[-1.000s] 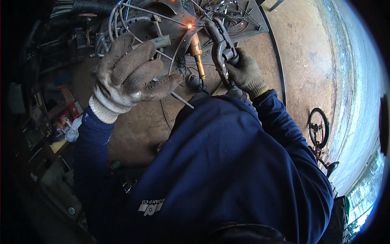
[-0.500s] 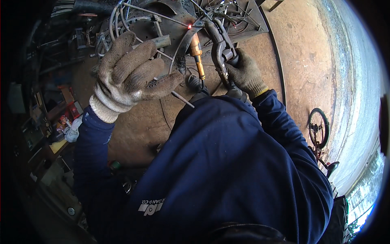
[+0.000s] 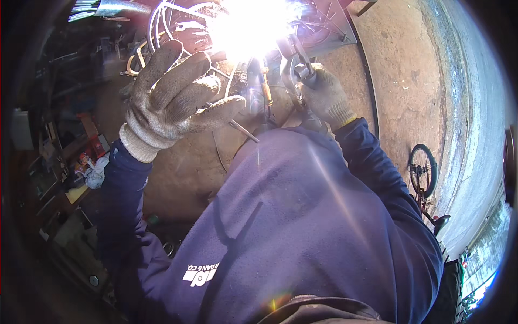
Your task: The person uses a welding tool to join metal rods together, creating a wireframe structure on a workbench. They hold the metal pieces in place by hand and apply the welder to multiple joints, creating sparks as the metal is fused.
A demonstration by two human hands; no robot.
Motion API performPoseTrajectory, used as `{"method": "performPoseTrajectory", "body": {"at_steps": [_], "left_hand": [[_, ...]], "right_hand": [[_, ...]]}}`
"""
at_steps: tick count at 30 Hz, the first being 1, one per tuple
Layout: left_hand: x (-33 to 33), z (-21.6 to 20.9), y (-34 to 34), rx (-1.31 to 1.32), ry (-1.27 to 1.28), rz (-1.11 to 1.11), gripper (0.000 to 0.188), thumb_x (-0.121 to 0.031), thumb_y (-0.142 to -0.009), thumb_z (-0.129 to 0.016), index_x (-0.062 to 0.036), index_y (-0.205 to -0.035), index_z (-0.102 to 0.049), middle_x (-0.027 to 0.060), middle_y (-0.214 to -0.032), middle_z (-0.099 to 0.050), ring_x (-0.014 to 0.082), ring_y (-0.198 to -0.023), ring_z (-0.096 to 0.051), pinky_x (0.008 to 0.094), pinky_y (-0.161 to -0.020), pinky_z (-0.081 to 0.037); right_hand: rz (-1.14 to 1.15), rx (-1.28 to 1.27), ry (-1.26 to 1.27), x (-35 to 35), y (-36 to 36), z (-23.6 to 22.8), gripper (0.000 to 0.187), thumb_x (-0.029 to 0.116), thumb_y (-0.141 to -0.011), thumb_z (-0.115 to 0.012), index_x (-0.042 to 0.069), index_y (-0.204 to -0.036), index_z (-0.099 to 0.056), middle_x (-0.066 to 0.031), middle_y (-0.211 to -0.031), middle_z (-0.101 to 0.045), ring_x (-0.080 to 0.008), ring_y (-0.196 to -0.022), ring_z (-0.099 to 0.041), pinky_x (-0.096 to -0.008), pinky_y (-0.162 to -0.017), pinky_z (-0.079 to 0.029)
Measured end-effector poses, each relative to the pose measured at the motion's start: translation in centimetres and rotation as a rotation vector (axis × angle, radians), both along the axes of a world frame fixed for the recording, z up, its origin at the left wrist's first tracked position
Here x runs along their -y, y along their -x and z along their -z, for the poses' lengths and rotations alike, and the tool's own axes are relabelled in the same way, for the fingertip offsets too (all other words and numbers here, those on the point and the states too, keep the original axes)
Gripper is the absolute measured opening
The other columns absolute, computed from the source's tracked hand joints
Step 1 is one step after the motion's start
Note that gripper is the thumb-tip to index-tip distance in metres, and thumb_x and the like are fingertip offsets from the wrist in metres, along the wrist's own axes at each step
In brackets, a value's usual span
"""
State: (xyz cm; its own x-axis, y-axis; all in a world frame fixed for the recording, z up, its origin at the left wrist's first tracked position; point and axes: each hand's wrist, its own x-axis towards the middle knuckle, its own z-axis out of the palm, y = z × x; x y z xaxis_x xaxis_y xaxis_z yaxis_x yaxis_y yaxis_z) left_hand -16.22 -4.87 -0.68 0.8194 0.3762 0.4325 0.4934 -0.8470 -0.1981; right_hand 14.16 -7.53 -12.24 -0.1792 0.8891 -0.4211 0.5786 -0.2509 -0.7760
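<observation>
My left hand, in a soiled knit work glove, is raised at the left with its fingers stretched and apart, holding nothing visible. A thin metal rod sticks out beyond its thumb; its other end passes behind the glove. My gloved right hand is closed round the dark handle of a metal welding electrode holder. At the tip of that holder, a white welding arc blazes over the metalwork and hides the joint and electrode. An orange-handled tool hangs upright just below the glare.
Bent metal rods and cables crowd the bench at top left. A dark metal strip crosses the brown floor at the right. Farther right stands a bicycle wheel. Cluttered boxes and cloth sit at the left.
The small red glow at the electrode tip has flared into a bright white arc, washing out the metalwork and lighting my clothing. Both hands have stayed nearly in place.
</observation>
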Motion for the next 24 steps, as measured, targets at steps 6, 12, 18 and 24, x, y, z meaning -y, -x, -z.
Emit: {"method": "performPoseTrajectory", "body": {"at_steps": [6,12,18,24], "left_hand": [[-0.6,-0.3,-0.1,-0.072,-0.029,0.081,0.044,-0.028,-0.076,-0.083,-0.0302,-0.113,-0.06,-0.0007,-0.127,-0.052,0.0266,-0.123,-0.054,0.0436,-0.103,-0.052],[-1.0,-1.2,-1.5,0.017,-0.036,0.108,0.046,-0.018,-0.079,-0.078,-0.0364,-0.117,-0.059,-0.0018,-0.112,-0.052,0.0186,-0.098,-0.06,0.0386,-0.073,-0.053],[-1.8,-1.1,-1.8,-0.088,-0.124,0.119,0.058,-0.017,-0.079,-0.079,-0.0418,-0.126,-0.057,-0.0027,-0.113,-0.045,0.0166,-0.107,-0.058,0.0386,-0.08,-0.059],[-4.0,-1.8,-3.1,0.005,-0.165,0.169,0.066,-0.011,-0.065,-0.081,-0.0332,-0.124,-0.061,-0.0005,-0.11,-0.048,0.0204,-0.102,-0.059,0.0403,-0.081,-0.059]], "right_hand": [[0.088,-0.53,0.011,0.3,-1.1,5.0,0.028,0.012,-0.089,-0.057,0.001,-0.114,-0.061,-0.0126,-0.1,-0.064,-0.0252,-0.096,-0.064,-0.0364,-0.085,-0.052],[0.146,-0.268,-0.097,1.0,-1.0,4.1,0.05,0.029,-0.08,-0.078,0.0,-0.117,-0.06,-0.0186,-0.103,-0.07,-0.0291,-0.097,-0.069,-0.0391,-0.084,-0.053],[0.22,-0.301,-0.126,1.6,-2.2,4.8,0.049,0.025,-0.08,-0.079,0.0,-0.119,-0.06,-0.0179,-0.103,-0.07,-0.0275,-0.097,-0.069,-0.0378,-0.084,-0.053],[0.291,-0.258,-0.093,2.1,-2.1,3.4,0.048,0.021,-0.079,-0.079,0.003,-0.12,-0.062,-0.0153,-0.102,-0.07,-0.025,-0.096,-0.069,-0.0367,-0.083,-0.054]]}}
